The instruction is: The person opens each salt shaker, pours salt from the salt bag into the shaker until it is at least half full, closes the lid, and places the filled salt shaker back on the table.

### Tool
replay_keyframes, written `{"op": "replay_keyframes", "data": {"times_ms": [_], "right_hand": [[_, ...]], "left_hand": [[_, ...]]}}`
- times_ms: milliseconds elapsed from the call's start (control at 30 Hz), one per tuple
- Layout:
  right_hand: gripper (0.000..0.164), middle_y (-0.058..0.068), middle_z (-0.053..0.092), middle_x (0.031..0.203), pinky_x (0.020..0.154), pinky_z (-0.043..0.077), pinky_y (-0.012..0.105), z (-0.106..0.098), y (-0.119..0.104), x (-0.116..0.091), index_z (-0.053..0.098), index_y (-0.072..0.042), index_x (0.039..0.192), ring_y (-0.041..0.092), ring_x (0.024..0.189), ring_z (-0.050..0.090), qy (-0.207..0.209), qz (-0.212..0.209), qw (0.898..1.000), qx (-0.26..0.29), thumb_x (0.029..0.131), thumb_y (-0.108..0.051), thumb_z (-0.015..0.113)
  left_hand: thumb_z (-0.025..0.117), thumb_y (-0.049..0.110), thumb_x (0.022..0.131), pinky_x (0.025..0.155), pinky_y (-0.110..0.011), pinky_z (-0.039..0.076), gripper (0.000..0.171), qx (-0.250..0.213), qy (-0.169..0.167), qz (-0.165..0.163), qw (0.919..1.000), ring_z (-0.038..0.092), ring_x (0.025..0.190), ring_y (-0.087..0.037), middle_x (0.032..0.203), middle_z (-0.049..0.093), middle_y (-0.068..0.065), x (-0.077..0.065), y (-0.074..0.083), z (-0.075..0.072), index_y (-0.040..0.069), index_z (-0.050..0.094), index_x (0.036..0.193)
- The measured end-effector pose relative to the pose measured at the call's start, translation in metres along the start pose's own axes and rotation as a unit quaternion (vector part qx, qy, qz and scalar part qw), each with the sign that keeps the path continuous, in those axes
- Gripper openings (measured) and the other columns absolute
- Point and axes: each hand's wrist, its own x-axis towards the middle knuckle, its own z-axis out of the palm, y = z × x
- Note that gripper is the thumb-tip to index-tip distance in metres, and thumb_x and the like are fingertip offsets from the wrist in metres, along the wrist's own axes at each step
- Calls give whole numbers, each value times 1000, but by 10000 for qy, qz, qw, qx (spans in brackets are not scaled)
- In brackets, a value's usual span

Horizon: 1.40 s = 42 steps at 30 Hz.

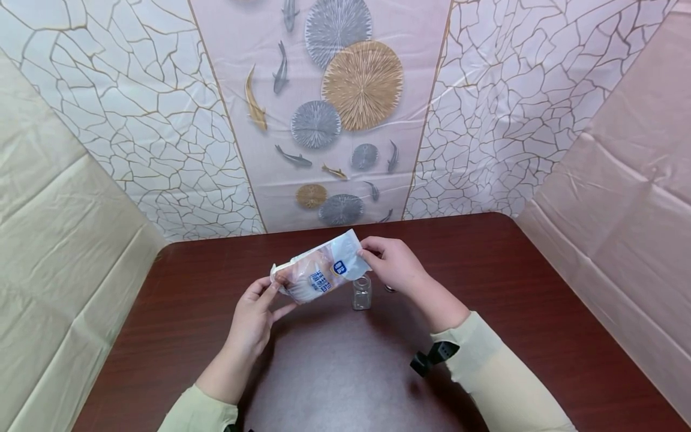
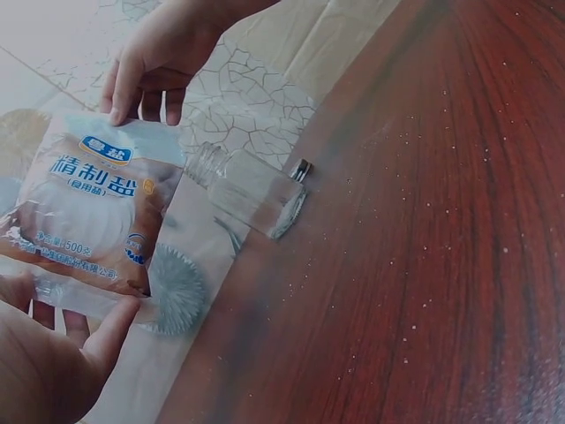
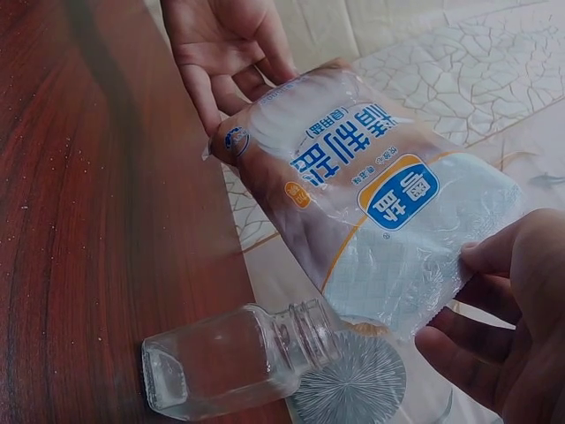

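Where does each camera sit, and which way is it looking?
Head: worn on the head, facing forward and down over the table toward the patterned backdrop; left hand, right hand and sleeves show.
Left wrist: on that wrist, facing the salt bag; left hand at lower left, right hand at top.
Right wrist: on that wrist, facing the salt bag; right hand at lower right, left hand at top.
Both wrist views share the glass jar and both hands holding the salt bag.

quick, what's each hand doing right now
Left hand: holding one end of the salt packet.
Right hand: pinching the pale end of the salt packet.
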Motion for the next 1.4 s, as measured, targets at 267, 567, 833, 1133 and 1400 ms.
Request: {"op": "replay_keyframes", "data": {"times_ms": [267,567,833,1133,1400], "right_hand": [[10,-2,71,90,63,52,32,0,1,-1,72,-17,102,14,73,62,-17,52,10000,49,97,-21,65],[9,-2,71,89,61,51,32,0,6,-1,72,-17,102,14,72,61,4,105,9999,114,98,-21,64],[9,-2,71,90,61,50,32,-1,7,-3,72,-18,101,16,73,60,24,100,9998,181,97,-20,65],[10,-3,71,90,63,50,33,0,10,-3,73,-17,102,16,73,59,134,-22,9998,145,97,-20,64],[12,-3,71,90,64,50,33,0,12,-4,73,-16,103,16,74,60,127,-4,9998,179,98,-21,64]], "left_hand": [[59,10,100,86,-55,54,7,73,-5,-3,10000,54,111,-20,109,58,-4,0,1,1,13,63,95],[58,9,100,87,-57,53,8,173,-15,7,9998,52,114,-23,108,58,-4,1,4,3,12,64,95],[57,9,100,86,-55,55,6,367,21,-29,9993,52,115,-26,109,59,-5,1,5,4,8,64,100],[56,6,101,83,-53,56,7,389,17,-9,9992,53,116,-27,110,59,-6,1,8,5,7,63,103],[58,7,100,82,-52,56,6,501,5,49,9987,53,117,-32,114,58,-9,2,9,5,5,63,102]]}}
